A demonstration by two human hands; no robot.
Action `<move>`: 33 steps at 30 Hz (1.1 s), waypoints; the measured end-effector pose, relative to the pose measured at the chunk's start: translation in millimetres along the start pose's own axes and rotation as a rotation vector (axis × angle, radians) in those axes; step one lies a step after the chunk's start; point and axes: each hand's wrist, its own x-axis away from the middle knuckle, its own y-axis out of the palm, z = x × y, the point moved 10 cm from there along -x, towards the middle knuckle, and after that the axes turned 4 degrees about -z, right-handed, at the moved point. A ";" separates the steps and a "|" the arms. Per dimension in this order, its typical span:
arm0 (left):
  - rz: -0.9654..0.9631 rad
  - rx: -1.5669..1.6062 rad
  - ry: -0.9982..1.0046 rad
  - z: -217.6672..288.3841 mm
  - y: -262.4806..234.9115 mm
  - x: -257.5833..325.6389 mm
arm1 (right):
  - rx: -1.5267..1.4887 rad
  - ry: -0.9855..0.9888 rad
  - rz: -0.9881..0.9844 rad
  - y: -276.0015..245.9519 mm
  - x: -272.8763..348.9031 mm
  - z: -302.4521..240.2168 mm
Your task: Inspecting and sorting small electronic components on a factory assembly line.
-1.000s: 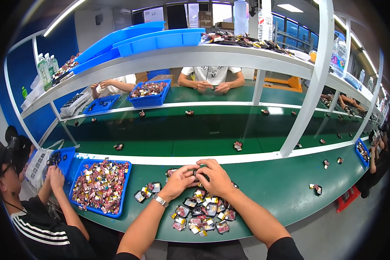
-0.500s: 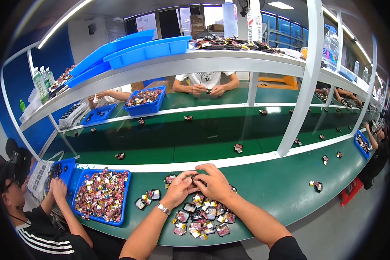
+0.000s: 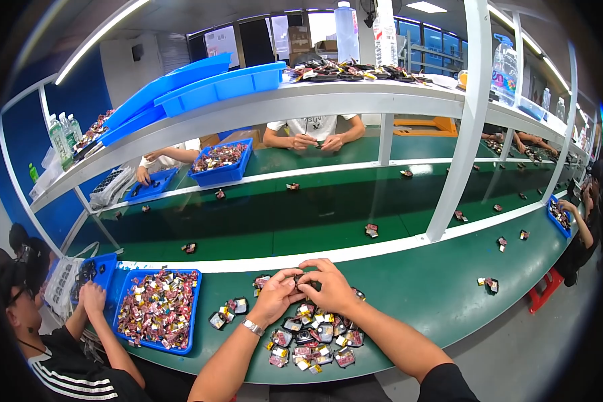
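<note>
My left hand (image 3: 275,299) and my right hand (image 3: 329,288) meet over the green bench. Between their fingertips is a small dark electronic part (image 3: 297,279), mostly covered by the fingers. Just below the hands lies a heap of small electronic assemblies (image 3: 313,340), dark casings with red-wrapped pieces, silvery faces and yellow tape. A few similar assemblies (image 3: 226,313) rest to the left of my left wrist, and another (image 3: 261,283) lies beside my left hand, partly hidden.
A blue tray (image 3: 195,313) full of red-and-white parts stands at left, beside a co-worker's arms (image 3: 107,328). Beyond a white rail (image 3: 261,260), a green belt (image 3: 328,231) carries scattered assemblies. A white post (image 3: 459,134) and shelf (image 3: 355,100) rise ahead. People sit opposite.
My hands stay together on the dark part, with fingers slightly shifted. Assemblies on the belt have drifted slightly right. Across the belt, a co-worker's hand has come down into a blue tray.
</note>
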 end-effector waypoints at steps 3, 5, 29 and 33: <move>0.013 -0.027 0.001 1.1 1.1 0.0 | 0.025 0.024 0.038 2.2 1.7 -1.1; 0.016 -0.024 0.004 1.1 -1.5 0.3 | 0.032 0.022 0.054 2.7 2.3 -2.1; 0.004 -0.002 0.043 1.6 1.5 0.6 | -0.039 0.034 0.046 5.8 3.2 9.7; 0.034 -0.059 0.078 5.2 -0.2 1.0 | -0.043 0.008 0.035 6.0 4.4 3.6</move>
